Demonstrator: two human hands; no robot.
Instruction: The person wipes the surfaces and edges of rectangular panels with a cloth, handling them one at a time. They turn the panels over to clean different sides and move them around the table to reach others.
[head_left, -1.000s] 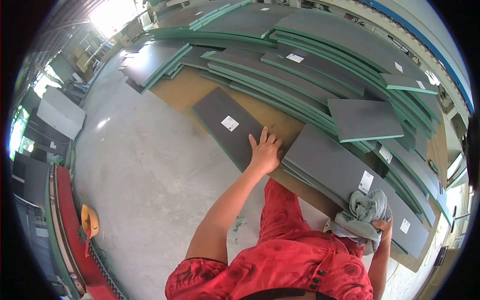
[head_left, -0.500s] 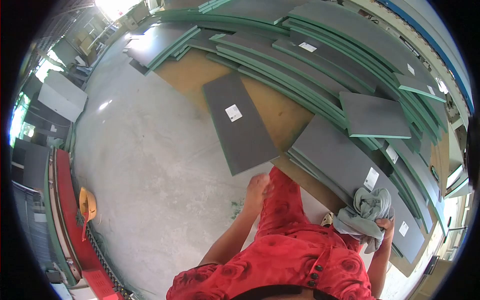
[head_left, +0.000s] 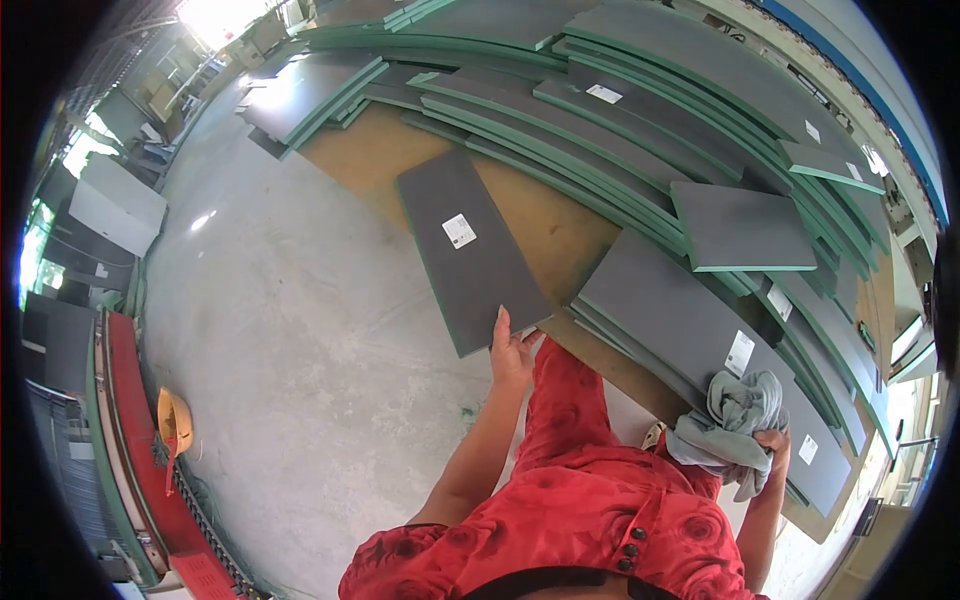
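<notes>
**One hand on a board, one on a cloth**

The person's left hand (head_left: 512,350) is at the near end of a long dark board (head_left: 468,245), with one finger flat on top. I cannot tell if it grips. The dark board lies on a brown sheet (head_left: 545,235), left of a big pile of boards (head_left: 640,140). The right hand (head_left: 775,447) is closed on a grey cloth (head_left: 735,415) that rests on a wide board (head_left: 680,320) at the near right.

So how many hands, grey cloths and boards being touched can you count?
Hands: 2, the left hand and the right hand
grey cloth: 1
dark board touched by the left hand: 1
Total: 4
</notes>
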